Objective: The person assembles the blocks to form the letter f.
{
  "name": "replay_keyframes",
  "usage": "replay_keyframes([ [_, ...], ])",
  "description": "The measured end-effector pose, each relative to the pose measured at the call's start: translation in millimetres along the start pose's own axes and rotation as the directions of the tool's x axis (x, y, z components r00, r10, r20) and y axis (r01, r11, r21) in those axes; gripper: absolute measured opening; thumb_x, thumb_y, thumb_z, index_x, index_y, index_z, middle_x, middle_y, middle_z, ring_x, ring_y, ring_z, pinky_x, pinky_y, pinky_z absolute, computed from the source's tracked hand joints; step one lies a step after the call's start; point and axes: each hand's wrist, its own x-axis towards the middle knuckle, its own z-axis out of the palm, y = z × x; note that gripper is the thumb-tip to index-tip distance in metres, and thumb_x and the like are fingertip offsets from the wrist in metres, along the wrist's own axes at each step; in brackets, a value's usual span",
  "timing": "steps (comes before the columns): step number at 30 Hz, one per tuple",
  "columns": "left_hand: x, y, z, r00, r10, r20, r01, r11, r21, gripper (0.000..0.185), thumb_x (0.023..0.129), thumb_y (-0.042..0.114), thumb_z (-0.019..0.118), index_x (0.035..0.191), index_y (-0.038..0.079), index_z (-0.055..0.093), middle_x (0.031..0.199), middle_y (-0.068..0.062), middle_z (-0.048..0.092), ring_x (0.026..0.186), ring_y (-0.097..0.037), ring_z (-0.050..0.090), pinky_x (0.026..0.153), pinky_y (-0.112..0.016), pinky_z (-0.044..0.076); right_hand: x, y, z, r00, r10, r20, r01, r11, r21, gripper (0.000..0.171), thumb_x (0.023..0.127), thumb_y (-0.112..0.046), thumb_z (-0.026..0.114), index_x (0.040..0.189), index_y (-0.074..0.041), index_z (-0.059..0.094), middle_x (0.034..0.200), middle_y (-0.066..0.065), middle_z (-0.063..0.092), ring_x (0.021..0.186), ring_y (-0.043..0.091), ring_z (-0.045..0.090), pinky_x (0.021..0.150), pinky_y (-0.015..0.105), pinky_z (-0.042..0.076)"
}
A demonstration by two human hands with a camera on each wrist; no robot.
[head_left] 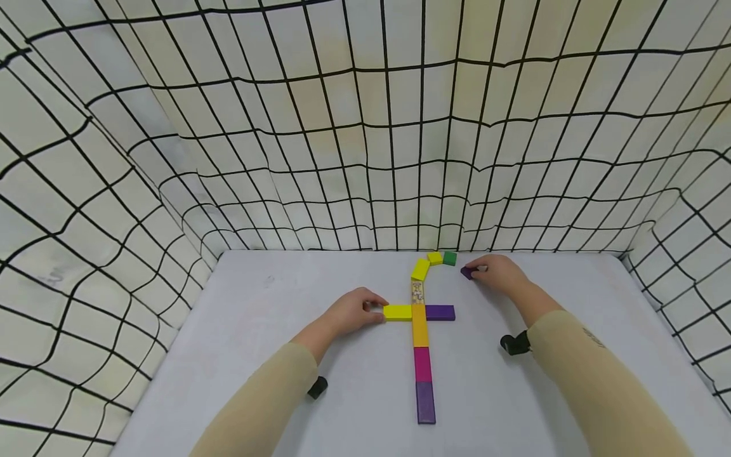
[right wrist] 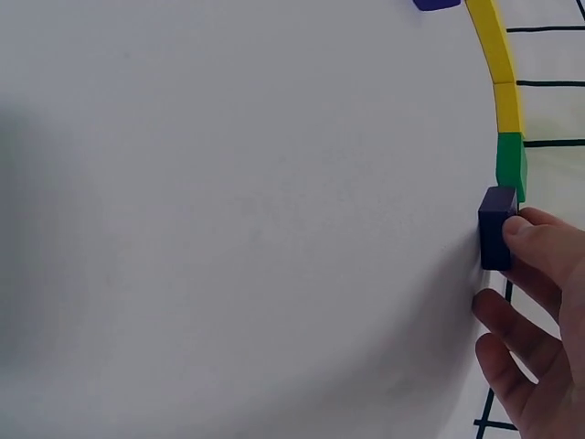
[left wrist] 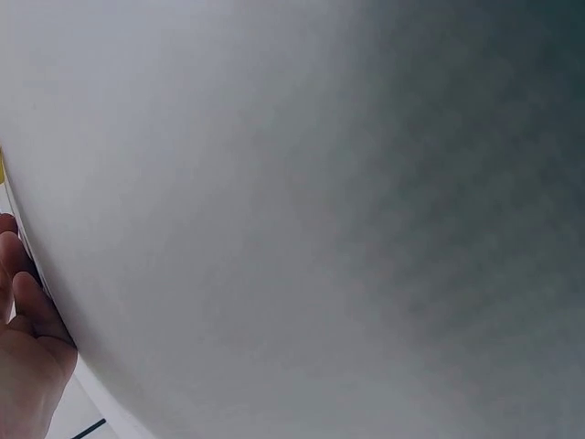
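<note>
Pinched between my right hand's [head_left: 501, 275] thumb and fingers is a small dark purple block [right wrist: 496, 229]. It is just right of a green block [head_left: 450, 258], which adjoins a small yellow block [head_left: 435, 258] at the top of a curving row. My left hand [head_left: 355, 311] has its thumb and fingertips at the left end of a long yellow block [head_left: 398, 312], pinching that end. That block's other end meets an orange block [head_left: 419, 325]; a purple block [head_left: 440, 313] lies opposite. The left wrist view catches only part of the left hand [left wrist: 32, 338] at its edge.
Below the orange block, a magenta block [head_left: 422, 364] and another purple block [head_left: 425, 402] continue the column. Above it are a patterned block [head_left: 418, 292] and a tilted yellow block [head_left: 420, 269]. Black netting [head_left: 388, 133] over white walls surrounds the white table [head_left: 251, 381].
</note>
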Motion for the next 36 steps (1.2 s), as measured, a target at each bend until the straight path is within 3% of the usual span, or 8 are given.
replay_keyframes([
  [20,-0.1,-1.7,0.9,1.000,-0.012,0.004,0.012,1.000,-0.001,0.033,0.088,0.034,0.076,0.121,0.028,0.072,0.109,0.008,0.059,0.095,-0.016,0.052,0.083,-0.031,0.046,11.1,-8.3,4.3,0.999,0.036,-0.036,-0.036,0.999,-0.006,0.032,0.098,-0.019,0.059,0.128,-0.012,0.068,0.136,0.023,0.056,0.131,0.044,0.045,0.108,0.058,0.034],
  [36,0.9,-2.0,0.5,1.000,-0.005,0.004,0.005,1.000,0.000,0.033,0.089,0.035,0.075,0.121,0.028,0.072,0.108,0.007,0.059,0.093,-0.017,0.052,0.082,-0.031,0.046,13.5,-10.9,3.8,0.998,0.067,-0.014,-0.067,0.998,0.013,0.034,0.100,-0.019,0.058,0.132,-0.013,0.065,0.140,0.023,0.053,0.132,0.044,0.043,0.108,0.059,0.033],
])
